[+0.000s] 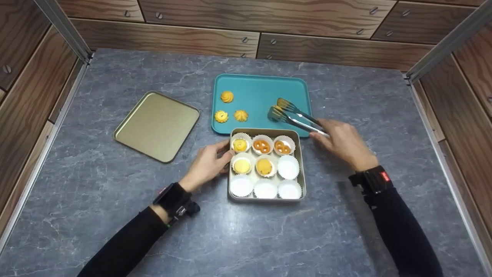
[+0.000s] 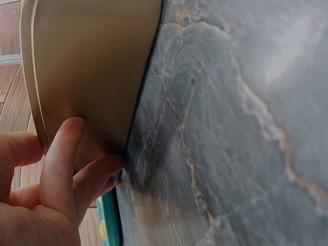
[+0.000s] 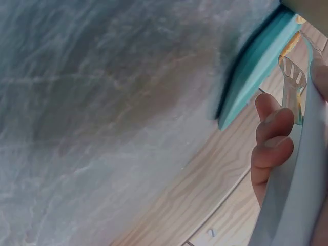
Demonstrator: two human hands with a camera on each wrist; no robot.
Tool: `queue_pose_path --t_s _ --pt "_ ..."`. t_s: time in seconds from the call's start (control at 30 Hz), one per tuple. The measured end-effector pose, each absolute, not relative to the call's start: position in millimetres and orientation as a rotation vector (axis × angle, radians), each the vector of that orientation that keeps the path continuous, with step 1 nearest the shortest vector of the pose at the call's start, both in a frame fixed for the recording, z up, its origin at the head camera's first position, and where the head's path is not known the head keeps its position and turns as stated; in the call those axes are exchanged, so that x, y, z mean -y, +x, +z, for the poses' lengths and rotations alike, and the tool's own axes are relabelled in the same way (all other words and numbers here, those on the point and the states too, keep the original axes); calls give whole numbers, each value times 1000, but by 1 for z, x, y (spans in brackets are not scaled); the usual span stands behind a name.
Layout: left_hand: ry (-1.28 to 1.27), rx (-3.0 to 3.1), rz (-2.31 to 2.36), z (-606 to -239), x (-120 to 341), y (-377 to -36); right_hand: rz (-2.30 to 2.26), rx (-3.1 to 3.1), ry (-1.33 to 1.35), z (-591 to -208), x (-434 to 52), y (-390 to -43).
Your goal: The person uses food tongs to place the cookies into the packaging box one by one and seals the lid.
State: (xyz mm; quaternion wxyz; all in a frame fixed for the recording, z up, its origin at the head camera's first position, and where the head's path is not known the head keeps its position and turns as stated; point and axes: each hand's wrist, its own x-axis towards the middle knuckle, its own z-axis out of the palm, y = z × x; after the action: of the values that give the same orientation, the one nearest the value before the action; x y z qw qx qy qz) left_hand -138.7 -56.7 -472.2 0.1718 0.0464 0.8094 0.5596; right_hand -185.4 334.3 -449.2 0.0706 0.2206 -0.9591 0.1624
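Observation:
My right hand grips slotted metal tongs, their heads low over the right part of a teal tray. A yellow-orange cookie shows between the tong heads, partly hidden. Fingers of my left hand rest against the outer left wall of a gold square tin near its far corner. Inside the tin stand white paper cups in rows. The far row holds a swirled yellow cookie and two small pretzels; the middle row holds a round yellow cookie and an orange-yellow cookie.
Three piped cookies, one a swirl, lie on the tray's left part. Left of the tray, a gold lid lies on the grey marbled table. Wood-patterned walls close off the back and sides.

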Motion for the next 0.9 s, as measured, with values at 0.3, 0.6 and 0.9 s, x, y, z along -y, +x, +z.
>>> queue_pose_path --t_s 0.3,0.6,0.9 --pt "120 -2286 1582 -472 57 -139 477 2825 695 -433 -337 -163" --pt "126 -2300 1570 -472 56 -137 445 2775 712 -417 -341 -134" --pt "132 -2327 1556 -473 57 -137 440 2718 748 -411 -346 -112"
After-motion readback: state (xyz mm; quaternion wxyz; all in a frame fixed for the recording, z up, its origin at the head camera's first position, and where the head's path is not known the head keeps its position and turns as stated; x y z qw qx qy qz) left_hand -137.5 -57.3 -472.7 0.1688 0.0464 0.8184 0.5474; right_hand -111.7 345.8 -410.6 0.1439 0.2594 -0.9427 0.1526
